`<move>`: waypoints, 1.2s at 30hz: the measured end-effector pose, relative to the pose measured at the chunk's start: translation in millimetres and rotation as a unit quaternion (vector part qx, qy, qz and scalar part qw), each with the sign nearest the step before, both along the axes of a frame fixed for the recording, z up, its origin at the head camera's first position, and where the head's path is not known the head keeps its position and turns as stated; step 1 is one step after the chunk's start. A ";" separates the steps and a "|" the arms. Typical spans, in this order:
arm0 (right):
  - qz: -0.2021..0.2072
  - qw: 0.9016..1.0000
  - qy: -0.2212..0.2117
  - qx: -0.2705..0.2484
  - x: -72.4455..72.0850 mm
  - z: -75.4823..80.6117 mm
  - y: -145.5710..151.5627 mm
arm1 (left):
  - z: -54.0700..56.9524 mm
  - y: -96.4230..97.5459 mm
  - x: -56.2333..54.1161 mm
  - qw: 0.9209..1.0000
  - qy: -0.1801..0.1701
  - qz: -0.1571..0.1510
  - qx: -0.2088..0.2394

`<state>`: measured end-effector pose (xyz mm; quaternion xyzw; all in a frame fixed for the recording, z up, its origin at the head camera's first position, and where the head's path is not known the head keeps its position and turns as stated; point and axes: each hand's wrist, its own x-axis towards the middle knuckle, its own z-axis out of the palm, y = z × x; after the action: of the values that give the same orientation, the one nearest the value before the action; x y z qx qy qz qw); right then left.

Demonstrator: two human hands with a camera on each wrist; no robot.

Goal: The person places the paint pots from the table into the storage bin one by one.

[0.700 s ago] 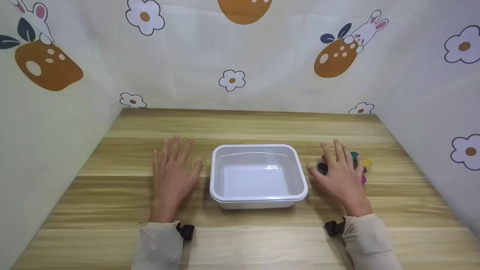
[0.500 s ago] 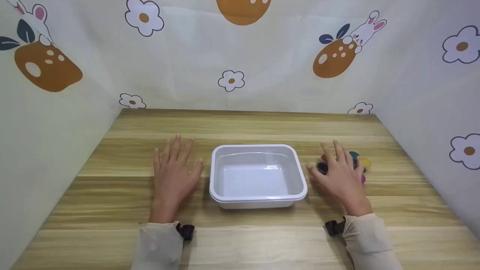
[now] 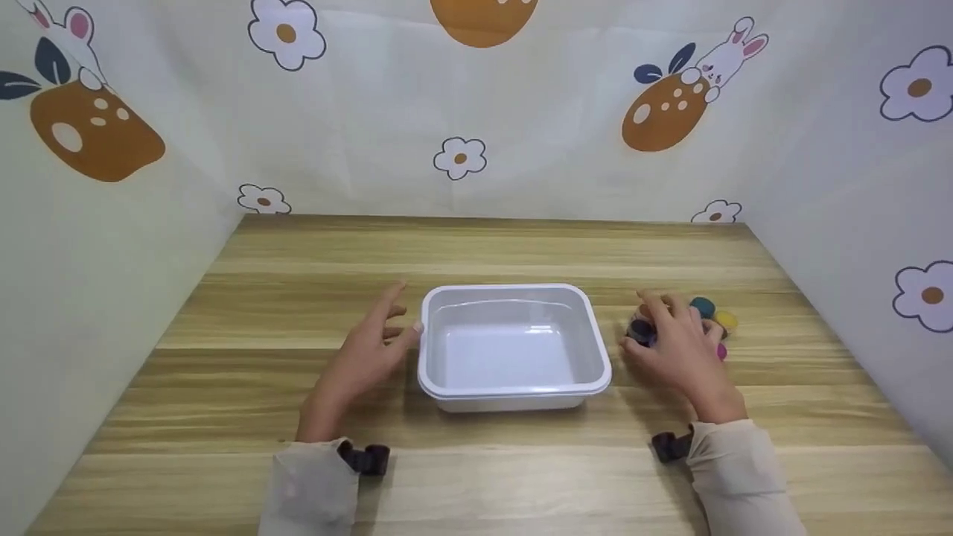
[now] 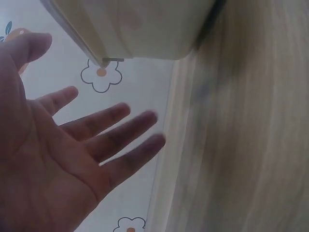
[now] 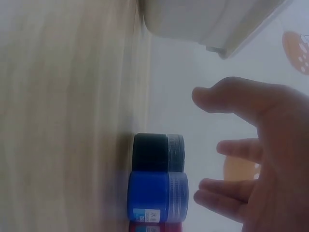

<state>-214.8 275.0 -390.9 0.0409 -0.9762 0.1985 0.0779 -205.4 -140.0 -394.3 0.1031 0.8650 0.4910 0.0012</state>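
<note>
A white plastic tub (image 3: 514, 391) stands mid-table with nothing inside. Beside its left wall is my left hand (image 3: 363, 359), turned on edge, thumb tip right at the rim; the left wrist view shows its palm bare and its fingers spread. My right hand (image 3: 681, 359) hovers over a cluster of small paint jars, fingers slightly bent and apart, holding nothing. A black jar (image 3: 640, 332), a teal jar (image 3: 702, 307), a yellow jar (image 3: 725, 321) and a magenta jar (image 3: 721, 351) show around it. In the right wrist view, a blue jar (image 5: 148, 195) and a red jar (image 5: 154, 227) stand beside the black one.
The wood-grain table (image 3: 514, 476) carries the tub and jars. A patterned cloth (image 3: 357, 126) with flowers and rabbits closes off the back and both sides. Each wrist wears a black camera mount, the left one (image 3: 368, 459) and the right one (image 3: 670, 447).
My left hand has moved right to the tub's side and rolled from palm-down onto its edge. My right hand has drawn back slightly, its fingers bending more, so the teal and yellow jars show more.
</note>
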 end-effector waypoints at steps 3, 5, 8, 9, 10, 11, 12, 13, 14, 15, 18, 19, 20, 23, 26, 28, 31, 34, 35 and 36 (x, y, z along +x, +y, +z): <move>-0.002 1.000 0.002 -0.008 -0.8 -0.5 2.4 | -1.5 -1.1 1.0 0.999 -0.028 -0.031 0.022; -0.004 1.000 0.000 -0.012 -0.6 -0.8 4.3 | -3.5 -2.0 1.2 0.997 -0.044 -0.053 0.035; -0.007 1.000 0.005 -0.013 -0.5 -2.1 8.0 | -6.9 -4.0 0.8 0.991 -0.072 -0.091 0.072; -0.006 1.000 0.008 -0.013 -0.6 -2.6 9.1 | -7.7 -4.5 0.5 0.987 -0.080 -0.103 0.089; -0.006 1.000 0.009 -0.014 -0.9 -3.3 10.1 | -8.4 -5.3 0.3 0.984 -0.087 -0.115 0.105; -0.005 1.000 0.011 -0.013 -1.5 -4.1 11.4 | -9.1 -6.0 0.2 0.980 -0.093 -0.127 0.119; -0.002 1.000 0.011 -0.014 -1.9 -4.7 12.1 | -9.5 -6.6 0.3 0.977 -0.099 -0.137 0.130; 0.001 1.000 0.009 -0.016 -2.5 -5.3 12.8 | -9.7 -7.1 0.5 0.974 -0.103 -0.147 0.138; 0.003 1.000 0.007 -0.017 -3.1 -5.9 13.4 | -10.0 -7.6 0.7 0.972 -0.107 -0.154 0.144; 0.005 1.000 0.006 -0.017 -3.7 -6.3 13.9 | -10.1 -7.8 0.8 0.969 -0.111 -0.159 0.150; 0.009 1.000 0.003 -0.014 -4.9 -7.3 15.0 | -11.0 -7.8 1.1 0.966 -0.124 -0.166 0.157; 0.010 1.000 0.003 -0.012 -5.1 -7.6 15.4 | -11.1 -7.9 1.1 0.965 -0.127 -0.167 0.158; 0.010 1.000 0.002 -0.011 -5.2 -8.0 15.8 | -11.5 -8.0 1.0 0.965 -0.128 -0.166 0.159; 0.011 1.000 -0.001 -0.008 -4.9 -9.4 16.7 | -12.4 -7.9 0.8 0.964 -0.132 -0.167 0.162; 0.013 1.000 -0.003 -0.009 -4.6 -10.9 17.5 | -13.0 -8.1 0.8 0.962 -0.134 -0.170 0.168; 0.014 1.000 -0.001 -0.010 -4.4 -11.6 18.0 | -13.2 -8.0 1.1 0.960 -0.137 -0.171 0.173; 0.014 1.000 0.001 -0.009 -4.3 -11.7 18.6 | -13.0 -7.8 1.5 0.960 -0.137 -0.169 0.174; 0.016 1.000 0.003 -0.005 -4.8 -11.6 18.8 | -13.5 -7.3 1.8 0.961 -0.138 -0.163 0.173; 0.016 1.000 0.005 -0.004 -5.0 -11.6 18.8 | -14.0 -7.2 1.7 0.961 -0.138 -0.164 0.174; 0.018 1.000 0.009 -0.004 -5.0 -11.7 18.8 | -14.5 -7.1 1.9 0.961 -0.138 -0.165 0.175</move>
<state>-219.8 293.9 -402.6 0.0594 -0.9737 0.2038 0.0833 -203.5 -147.1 -408.9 0.1740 0.7280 0.6372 0.1834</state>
